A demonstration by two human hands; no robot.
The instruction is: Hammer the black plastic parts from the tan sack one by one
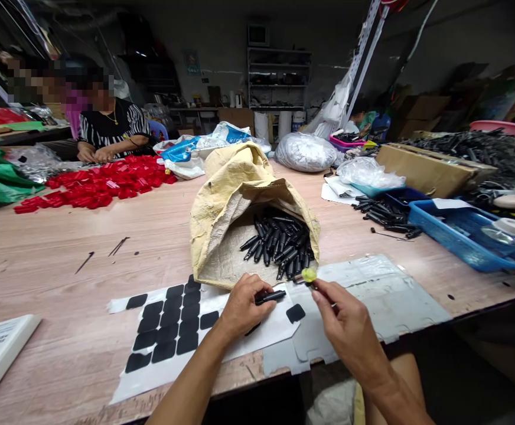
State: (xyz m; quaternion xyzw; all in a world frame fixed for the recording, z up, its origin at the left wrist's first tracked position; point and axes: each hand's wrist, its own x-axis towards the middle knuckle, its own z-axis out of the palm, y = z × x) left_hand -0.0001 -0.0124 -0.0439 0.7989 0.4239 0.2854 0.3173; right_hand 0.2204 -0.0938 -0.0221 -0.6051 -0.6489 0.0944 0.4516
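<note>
My left hand (242, 308) is closed round a black plastic handle (271, 296) that sticks out to the right, just above a white backing sheet (257, 333). Black square pads (169, 324) sit in rows on that sheet. My right hand (344, 321) pinches a thin tool with a small yellow-green tip (309, 275), held close to the handle's end. Right behind both hands an open tan sack (231, 206) lies on the wooden table (62, 277), with several black handles (279, 245) spilling from its mouth.
A person in a striped top sits at the far left behind a heap of red parts (102, 183). A blue tray (470, 236) and more black parts (384, 213) lie at the right, beside a cardboard box (430, 168). Grey sheets (381, 295) cover the near right table.
</note>
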